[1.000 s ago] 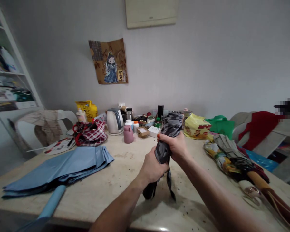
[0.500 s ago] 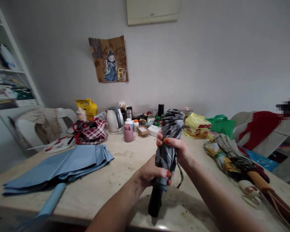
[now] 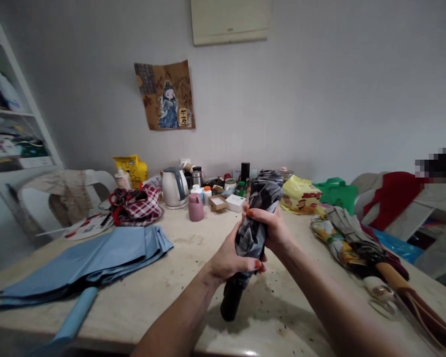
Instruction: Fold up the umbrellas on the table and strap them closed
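A folded grey and black patterned umbrella (image 3: 251,240) is held above the table's front part, leaning a little, its black handle pointing down. Around its lower canopy, just above the handle, my left hand (image 3: 230,260) is closed, thumb across the front. Higher up, my right hand (image 3: 269,225) grips the middle of the canopy from the right, thumb on the fabric. The canopy's far end sticks out beyond my right hand. To the left lies a light blue folded umbrella (image 3: 92,258) with its handle toward the front edge.
Several folded umbrellas (image 3: 353,238) lie at the right. Along the back of the table (image 3: 186,277) stand a kettle (image 3: 174,187), a pink cup (image 3: 195,208), small bottles, boxes and a yellow bag (image 3: 301,195). A checkered cloth bag (image 3: 141,207) sits at the back left.
The patterned umbrella tilts more and its handle has shifted slightly left and up. My right hand has come slightly lower and closer to my left hand. The camera view has shifted slightly.
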Motion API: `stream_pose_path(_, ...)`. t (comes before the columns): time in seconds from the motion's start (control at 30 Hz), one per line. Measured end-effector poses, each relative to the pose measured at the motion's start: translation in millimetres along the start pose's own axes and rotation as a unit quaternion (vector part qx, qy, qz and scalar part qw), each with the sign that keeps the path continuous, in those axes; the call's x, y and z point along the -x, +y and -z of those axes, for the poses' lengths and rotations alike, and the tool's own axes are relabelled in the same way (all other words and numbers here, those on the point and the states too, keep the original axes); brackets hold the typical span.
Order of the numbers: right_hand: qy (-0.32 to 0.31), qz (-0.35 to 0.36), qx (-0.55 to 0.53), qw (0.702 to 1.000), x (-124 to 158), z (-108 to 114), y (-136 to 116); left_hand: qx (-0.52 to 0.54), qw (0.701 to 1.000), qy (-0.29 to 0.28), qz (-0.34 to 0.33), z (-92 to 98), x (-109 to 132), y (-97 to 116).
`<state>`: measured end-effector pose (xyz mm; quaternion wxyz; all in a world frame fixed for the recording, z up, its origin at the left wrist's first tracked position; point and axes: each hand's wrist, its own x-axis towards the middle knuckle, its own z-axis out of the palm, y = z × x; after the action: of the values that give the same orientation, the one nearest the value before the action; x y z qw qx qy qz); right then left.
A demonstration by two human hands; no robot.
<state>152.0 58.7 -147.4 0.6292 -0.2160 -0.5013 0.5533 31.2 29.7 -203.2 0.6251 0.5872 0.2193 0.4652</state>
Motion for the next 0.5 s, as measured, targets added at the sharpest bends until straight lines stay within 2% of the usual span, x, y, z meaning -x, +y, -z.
stream_pose_path(0.17,-0.036,-0.008,-0.004,0.999,-10.9,7.9,2.8,0.027,1.000,-0.011,0.002,4.6,3.5,5.9)
stream_pose_path(0.3,-0.156,-0.030,-0.006,0.987,-25.3,32.2,11.0,0.053,0.998,-0.025,0.009,11.6,7.6,10.9)
stream_pose_path(0.37,-0.257,-0.078,0.037,0.962,-28.2,42.8,16.1,0.074,0.997,-0.024,0.010,13.6,9.2,13.6)
stream_pose_path(0.43,-0.367,-0.133,0.109,0.914,-28.1,47.6,20.9,0.071,0.997,-0.020,0.012,14.3,10.0,16.1)
stream_pose_path(0.5,-0.401,-0.141,0.171,0.889,-27.0,46.8,24.2,0.057,0.998,-0.021,0.015,14.6,10.0,18.0)
